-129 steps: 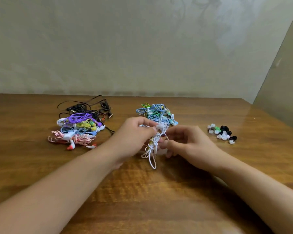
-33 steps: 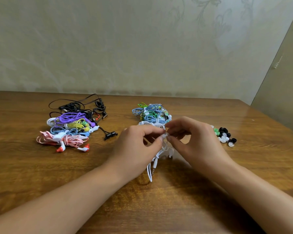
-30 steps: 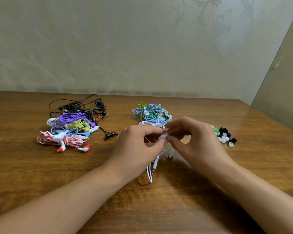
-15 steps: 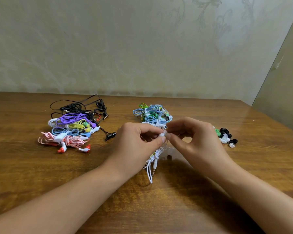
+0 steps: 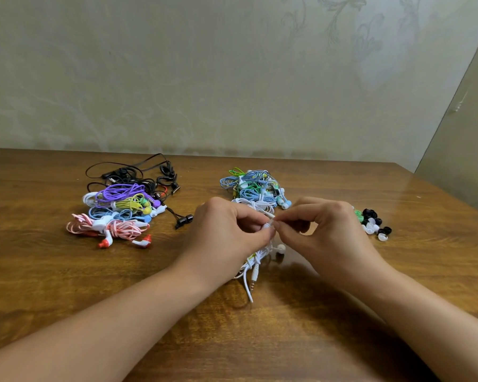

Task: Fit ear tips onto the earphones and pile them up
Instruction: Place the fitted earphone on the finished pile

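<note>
The person's 2 hands meet above the middle of the wooden worktop point(image 5: 301, 340); the left hand point(image 5: 226, 238) has its fingers curled and pinches a white earbud point(image 5: 267, 225) between thumb and forefinger; the right hand point(image 5: 326, 232) also has its fingers curled, and its thumb and forefinger pinch at the same earbud, tip against tip; whether a small ear tip sits between them cannot be told. The white earphone cable point(image 5: 253, 267) hangs bundled under the left hand, with its plug toward the worktop. A pile of coloured earphones point(image 5: 119, 205) lies at the left; a second pile, blue and green point(image 5: 255, 188), lies just behind the hands; loose ear tips point(image 5: 373, 223), black, white and green, lie at the right. No brand or writing can be read on any item.
</note>
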